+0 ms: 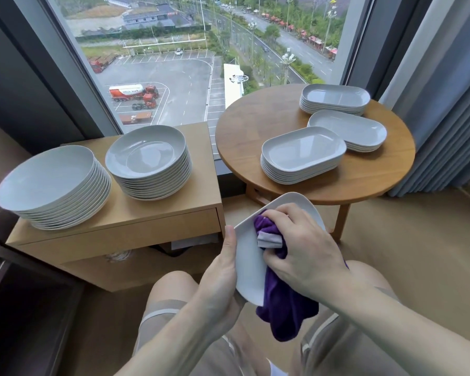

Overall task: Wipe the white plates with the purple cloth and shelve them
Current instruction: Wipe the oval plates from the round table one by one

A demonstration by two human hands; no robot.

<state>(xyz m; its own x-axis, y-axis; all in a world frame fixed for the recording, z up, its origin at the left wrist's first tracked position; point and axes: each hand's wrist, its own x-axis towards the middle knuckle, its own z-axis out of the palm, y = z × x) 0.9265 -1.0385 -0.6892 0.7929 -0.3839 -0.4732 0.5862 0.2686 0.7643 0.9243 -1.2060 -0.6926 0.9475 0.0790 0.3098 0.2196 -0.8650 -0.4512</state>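
While left-held, plate (pixel 248 256) — cloth (pixel 282 302) atop.

Plate (pixel 248 256) in hand white; cloth (pixel 285 302) deep purple with a pale lilac tag. Stacked round plates (pixel 144 156) and oblong plates (pixel 301 150) grey-white. Cabinet (pixel 125 229) light wood, round table (pixel 255 131) warmer brown, curtain (pixel 445 118) blue-grey.

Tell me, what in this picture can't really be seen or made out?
Head view:
- The held plate: its middle is covered by the right hand and purple cloth; its underside faces away.
- The left hand: its fingers are behind the plate.
- The space under the side cabinet: too dark to read.
- Any shelf: none in view.
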